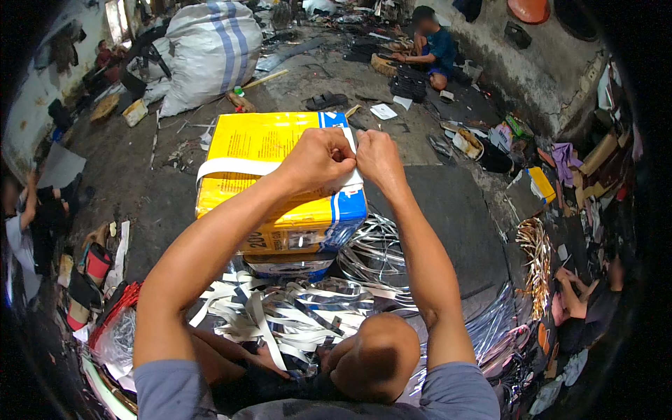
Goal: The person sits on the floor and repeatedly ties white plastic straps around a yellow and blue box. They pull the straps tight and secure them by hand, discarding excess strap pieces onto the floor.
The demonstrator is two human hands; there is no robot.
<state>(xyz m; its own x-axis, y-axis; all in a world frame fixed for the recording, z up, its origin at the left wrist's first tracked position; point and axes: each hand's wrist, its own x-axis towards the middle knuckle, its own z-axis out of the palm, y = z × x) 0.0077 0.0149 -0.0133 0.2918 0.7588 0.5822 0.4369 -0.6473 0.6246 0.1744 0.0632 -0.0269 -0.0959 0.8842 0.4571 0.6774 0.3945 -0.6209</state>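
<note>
Well, a tangle of white strips [262,315] lay by my bent knee [381,350], with silvery strips [374,253] looped just beyond. Past them stood the yellow-and-blue cardboard box [259,140], a white strap [241,166] across its top. My left hand [320,157] was closed on the strap near the box's right edge; my right hand [376,150] curled beside it, its grip unclear. Farther off were a dark sandal [326,101] and a bulging woven sack [206,56].
</note>
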